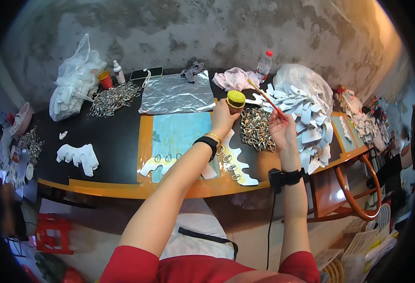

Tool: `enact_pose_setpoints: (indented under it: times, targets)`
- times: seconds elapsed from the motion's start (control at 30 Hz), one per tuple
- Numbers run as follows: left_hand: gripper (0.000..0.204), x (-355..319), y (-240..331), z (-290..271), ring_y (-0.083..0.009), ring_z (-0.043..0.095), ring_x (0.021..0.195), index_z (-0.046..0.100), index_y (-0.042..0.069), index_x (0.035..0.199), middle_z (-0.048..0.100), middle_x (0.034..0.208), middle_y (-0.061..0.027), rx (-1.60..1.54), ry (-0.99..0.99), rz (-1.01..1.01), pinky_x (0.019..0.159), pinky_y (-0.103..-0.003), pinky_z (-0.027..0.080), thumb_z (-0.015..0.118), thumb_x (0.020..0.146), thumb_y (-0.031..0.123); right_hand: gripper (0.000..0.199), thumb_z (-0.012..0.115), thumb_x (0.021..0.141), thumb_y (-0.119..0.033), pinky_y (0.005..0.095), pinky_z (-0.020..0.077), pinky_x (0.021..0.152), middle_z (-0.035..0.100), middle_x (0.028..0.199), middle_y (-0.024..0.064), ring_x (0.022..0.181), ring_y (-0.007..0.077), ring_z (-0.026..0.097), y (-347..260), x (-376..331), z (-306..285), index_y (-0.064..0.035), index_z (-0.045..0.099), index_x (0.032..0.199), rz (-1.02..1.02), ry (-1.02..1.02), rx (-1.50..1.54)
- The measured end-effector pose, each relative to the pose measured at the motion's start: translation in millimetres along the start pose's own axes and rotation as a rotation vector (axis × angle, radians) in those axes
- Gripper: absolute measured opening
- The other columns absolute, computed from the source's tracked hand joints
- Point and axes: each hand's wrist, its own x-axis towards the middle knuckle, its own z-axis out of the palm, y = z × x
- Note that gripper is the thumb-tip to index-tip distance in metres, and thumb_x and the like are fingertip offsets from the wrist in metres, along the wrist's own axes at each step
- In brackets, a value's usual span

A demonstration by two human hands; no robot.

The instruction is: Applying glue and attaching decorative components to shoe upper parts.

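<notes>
Closed around a small jar with a yellow top [236, 97], my left hand [225, 117] is above the far right corner of a light-blue sheet [181, 127]. My right hand [283, 128] pinches a thin red-handled brush [269, 102], its yellowish tip slanting up toward the left. Between the hands lies a heap of metal rings [258, 129]. A white scalloped strip [241, 173] with several rings along it rests nearer me. Another strip [147, 166] with rings lies on the blue sheet, partly hidden by my left forearm.
Crinkled foil [177, 94] covers the table behind the blue sheet. Many white pieces [306, 111] spill from a plastic bag at right, near a bottle [264, 66]. At left are stacked white strips [78, 156], more rings [115, 98], and a plastic bag [75, 78]. A wall stands behind.
</notes>
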Motion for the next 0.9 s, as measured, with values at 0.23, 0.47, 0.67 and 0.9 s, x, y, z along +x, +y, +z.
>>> enact_pose_setpoints:
  times: [0.23, 0.47, 0.67, 0.9]
  targets:
    - [0.064, -0.3, -11.8, 2.0, -0.0347, 0.057, 0.095, 0.048, 0.000, 0.106, 0.059, 0.101, -0.0184, -0.048, -0.107, 0.035, 0.081, -0.040, 0.046, 0.082, 0.056, 0.022, 0.026, 0.051, 0.080, -0.005, 0.0292, 0.0516, 0.078, 0.058, 0.096, 0.0166, 0.086, 0.0213, 0.059, -10.0, -17.8, 32.6, 0.0091, 0.053, 0.102, -0.034, -0.135, 0.030]
    - [0.062, -37.1, 32.2, -67.7, -0.0358, 0.054, 0.099, 0.047, -0.001, 0.119, 0.054, 0.112, -0.0204, 0.037, -0.372, 0.412, 0.084, -0.040, 0.044, 0.074, 0.068, 0.021, 0.027, 0.052, 0.086, -0.015, 0.0287, 0.0484, 0.080, 0.059, 0.098, 0.0141, 0.087, 0.0188, 0.057, -22.4, -78.9, 28.9, 0.0045, 0.055, 0.103, -0.338, -0.168, -0.213]
    - [0.022, -154.7, 76.8, -171.9, -0.0308, 0.057, 0.089, 0.061, 0.003, 0.093, 0.061, 0.094, -0.0120, -0.047, -0.770, 0.483, 0.077, -0.038, 0.046, 0.067, 0.075, 0.013, 0.023, 0.042, 0.090, -0.017, 0.0305, 0.0441, 0.071, 0.058, 0.090, 0.0157, 0.077, 0.0196, 0.054, -4.6, -175.8, 5.0, 0.0024, 0.050, 0.100, -0.733, -0.071, -0.689]
    - [0.022, -218.2, 43.0, -120.9, -0.0266, 0.055, 0.091, 0.062, 0.003, 0.093, 0.059, 0.097, -0.0080, 0.004, -0.465, 0.426, 0.078, -0.036, 0.045, 0.067, 0.072, 0.007, 0.016, 0.042, 0.088, -0.015, 0.0283, 0.0408, 0.063, 0.053, 0.082, 0.0151, 0.069, 0.0176, 0.049, 15.2, -240.6, -30.0, -0.0001, 0.046, 0.092, -0.830, 0.021, -1.123]
